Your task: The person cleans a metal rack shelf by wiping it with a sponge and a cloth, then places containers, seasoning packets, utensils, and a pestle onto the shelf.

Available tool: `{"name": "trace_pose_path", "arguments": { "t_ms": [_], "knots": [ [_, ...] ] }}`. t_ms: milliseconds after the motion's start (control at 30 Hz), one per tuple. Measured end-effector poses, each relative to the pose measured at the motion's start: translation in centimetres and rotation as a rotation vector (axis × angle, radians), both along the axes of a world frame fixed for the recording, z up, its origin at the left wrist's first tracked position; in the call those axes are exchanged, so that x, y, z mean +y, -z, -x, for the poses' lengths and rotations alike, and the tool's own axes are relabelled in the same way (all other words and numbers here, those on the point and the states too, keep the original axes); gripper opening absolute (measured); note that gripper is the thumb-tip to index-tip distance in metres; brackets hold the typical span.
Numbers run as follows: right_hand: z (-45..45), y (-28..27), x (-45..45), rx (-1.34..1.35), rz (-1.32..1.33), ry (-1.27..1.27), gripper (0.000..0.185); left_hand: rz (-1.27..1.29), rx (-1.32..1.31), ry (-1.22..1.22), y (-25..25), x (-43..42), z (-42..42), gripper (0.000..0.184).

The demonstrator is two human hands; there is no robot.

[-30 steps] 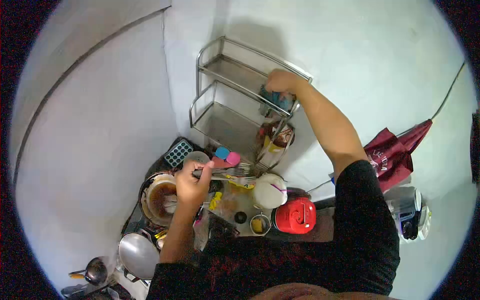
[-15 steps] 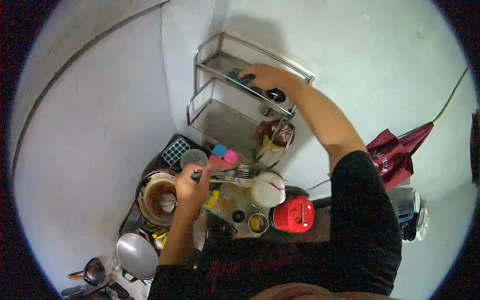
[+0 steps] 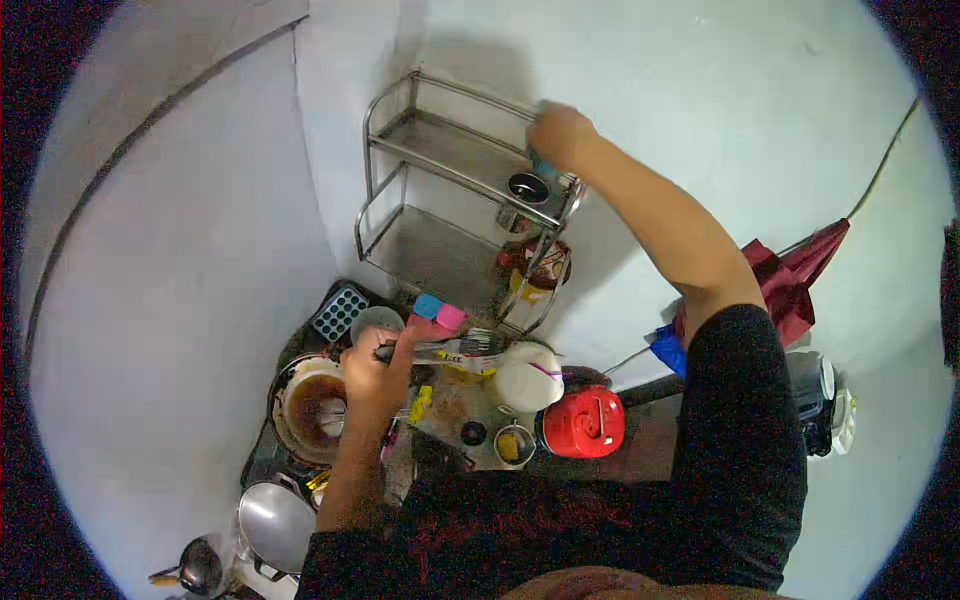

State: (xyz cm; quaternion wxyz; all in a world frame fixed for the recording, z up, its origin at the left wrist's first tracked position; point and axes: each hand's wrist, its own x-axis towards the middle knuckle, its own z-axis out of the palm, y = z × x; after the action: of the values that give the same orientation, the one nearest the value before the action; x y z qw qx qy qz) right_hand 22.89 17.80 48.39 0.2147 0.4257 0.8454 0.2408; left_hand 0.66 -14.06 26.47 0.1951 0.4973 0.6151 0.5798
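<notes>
My left hand (image 3: 374, 368) is closed around the handles of several forks (image 3: 480, 342), whose tines point right over the cluttered counter. At the right end of a two-tier metal rack (image 3: 440, 151), my right hand (image 3: 562, 138) is closed on a teal cloth (image 3: 542, 165), mostly hidden under the fingers. Just below that hand, a dark round cup (image 3: 528, 187) sits on the upper shelf. Jars and packets (image 3: 540, 265) stand at the right of the lower shelf.
On the left are a pan of brown liquid (image 3: 304, 405) and a lidded pot (image 3: 276, 527). A white container (image 3: 529, 380), a red-lidded jug (image 3: 585, 422) and a small metal cup (image 3: 514, 445) crowd the counter. A maroon bag (image 3: 790, 300) hangs on the right wall.
My right hand has moved right with the cloth, from the middle of the upper shelf to the rack's right end. My left hand still holds the forks. The view has shifted slightly.
</notes>
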Motion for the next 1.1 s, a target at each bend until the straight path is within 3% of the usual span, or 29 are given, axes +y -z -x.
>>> {"name": "trace_pose_path", "arguments": {
  "t_ms": [67,167,200,333,433,600,700,933,1000,1033,1100],
  "knots": [
    [-0.4,-0.6,0.6,0.064,-0.096,-0.083,0.031,-0.004,0.005,0.007,0.3,0.1,0.0,0.029],
    [-0.2,-3.3,-3.5,0.233,0.384,0.035,0.033,-0.001,0.023,0.026,0.4,-0.1,0.1,0.027],
    [-0.6,-2.3,-3.5,0.232,0.386,0.038,0.033,0.003,0.019,0.027,0.3,-0.1,0.0,0.027],
    [-1.0,2.1,-1.3,0.113,0.339,0.057,0.037,-0.016,0.033,0.016,0.0,0.0,0.0,0.025],
    [0.4,2.5,1.6,0.030,0.064,0.167,0.035,-0.055,0.087,-0.003,-0.1,-0.2,0.1,0.025],
    [3.3,7.3,5.9,0.076,-0.047,-0.025,0.028,-0.029,0.075,-0.019,0.3,-0.5,0.0,0.026],
    [7.2,6.9,6.0,0.400,-0.017,-0.070,0.022,-0.023,0.092,-0.021,0.6,-0.7,-0.1,0.026],
    [17.0,12.2,16.6,0.483,-0.095,-0.031,0.034,0.120,0.003,-0.004,2.2,-1.9,-0.2,0.025],
    [17.6,14.0,18.5,0.598,-0.117,-0.273,0.033,0.155,-0.005,-0.013,2.5,-2.6,-0.2,0.024],
    [17.0,13.2,17.1,0.589,-0.093,-0.286,0.033,0.170,-0.013,-0.013,2.5,-2.8,-0.2,0.023],
    [15.4,8.8,13.1,0.793,0.423,-0.226,0.038,0.187,-0.029,-0.025,2.7,-3.8,-0.1,0.023]
  ]
}}
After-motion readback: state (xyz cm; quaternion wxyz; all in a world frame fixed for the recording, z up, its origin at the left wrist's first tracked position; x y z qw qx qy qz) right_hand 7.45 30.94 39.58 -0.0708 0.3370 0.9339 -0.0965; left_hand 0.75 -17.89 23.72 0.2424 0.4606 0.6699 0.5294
